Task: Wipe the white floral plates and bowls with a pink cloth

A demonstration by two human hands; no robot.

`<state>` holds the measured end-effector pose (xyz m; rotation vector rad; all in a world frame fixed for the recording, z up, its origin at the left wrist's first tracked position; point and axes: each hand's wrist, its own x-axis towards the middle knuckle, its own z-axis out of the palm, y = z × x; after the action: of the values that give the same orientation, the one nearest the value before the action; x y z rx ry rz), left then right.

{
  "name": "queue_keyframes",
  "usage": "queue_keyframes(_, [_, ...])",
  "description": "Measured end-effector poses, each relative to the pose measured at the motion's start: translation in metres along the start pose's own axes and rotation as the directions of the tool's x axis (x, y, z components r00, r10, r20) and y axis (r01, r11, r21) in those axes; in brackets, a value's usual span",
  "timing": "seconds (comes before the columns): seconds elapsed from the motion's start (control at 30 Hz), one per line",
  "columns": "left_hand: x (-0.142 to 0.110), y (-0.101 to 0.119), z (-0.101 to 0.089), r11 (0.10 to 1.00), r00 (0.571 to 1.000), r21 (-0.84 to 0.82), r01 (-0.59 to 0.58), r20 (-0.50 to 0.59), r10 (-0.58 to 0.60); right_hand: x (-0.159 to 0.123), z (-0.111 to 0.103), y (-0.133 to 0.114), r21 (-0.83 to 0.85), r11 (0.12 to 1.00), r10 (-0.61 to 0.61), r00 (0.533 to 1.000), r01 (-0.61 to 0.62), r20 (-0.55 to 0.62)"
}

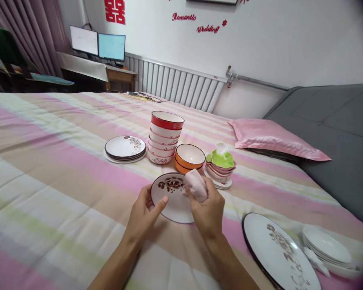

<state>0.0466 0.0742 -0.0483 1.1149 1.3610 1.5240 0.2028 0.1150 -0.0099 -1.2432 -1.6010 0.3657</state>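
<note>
A white plate [177, 207] with a brown flower print and a dark rim is tilted up above the bed. My left hand [148, 209] grips its left edge, thumb lying on the front face. In my right hand [210, 205] is a bunched pale pink cloth [196, 185], pressed against the plate's upper right part. Just behind the plate stand two orange bowls [190, 156], one inside the other, and a tall stack of white and red bowls [165, 139].
Left of the bowls lies a stack of flowered plates [125, 147]. Leaf-shaped green and pink dishes [222, 161] sit on the right. A large oval plate [278, 249] and small white dishes [326, 245] lie near right. Farther back are a pink pillow [275, 137] and a grey headboard [326, 145].
</note>
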Motion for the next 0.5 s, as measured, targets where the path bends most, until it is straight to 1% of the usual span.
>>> queue_keyframes(0.07, [0.002,0.0,0.001,0.999,0.999,-0.033,0.014,-0.045,-0.015,-0.002,0.001,0.0,-0.016,0.997,-0.077,0.993,0.079,0.084])
queue_keyframes(0.1, [0.002,0.0,0.001,0.999,0.998,-0.04,-0.006,-0.06,0.003,-0.001,0.0,0.0,-0.01,0.994,-0.105,0.988,0.107,0.112])
queue_keyframes(0.13, [0.002,0.001,0.001,0.999,0.996,-0.029,-0.043,-0.078,0.04,0.0,-0.001,0.0,0.001,0.992,-0.126,0.983,0.127,0.137])
queue_keyframes(0.2, [0.001,0.002,0.0,0.987,0.978,0.072,-0.145,-0.14,0.154,0.002,-0.005,-0.001,0.031,0.987,-0.159,0.97,0.156,0.184])
queue_keyframes(0.27, [0.0,0.003,-0.002,0.95,0.941,0.205,-0.234,-0.197,0.274,0.005,-0.009,-0.004,0.053,0.98,-0.2,0.957,0.193,0.21])
queue_keyframes(0.33, [-0.001,0.004,-0.003,0.919,0.914,0.274,-0.284,-0.214,0.346,0.007,-0.012,-0.008,0.076,0.972,-0.234,0.946,0.222,0.226])
queue_keyframes(0.43, [-0.002,0.005,-0.004,0.915,0.916,0.271,-0.298,-0.191,0.354,0.009,-0.017,-0.014,0.174,0.964,-0.245,0.925,0.2,0.292])
queue_keyframes(0.5, [-0.001,0.005,-0.005,0.917,0.923,0.276,-0.287,-0.175,0.342,0.01,-0.021,-0.016,0.287,0.95,-0.222,0.914,0.125,0.339])
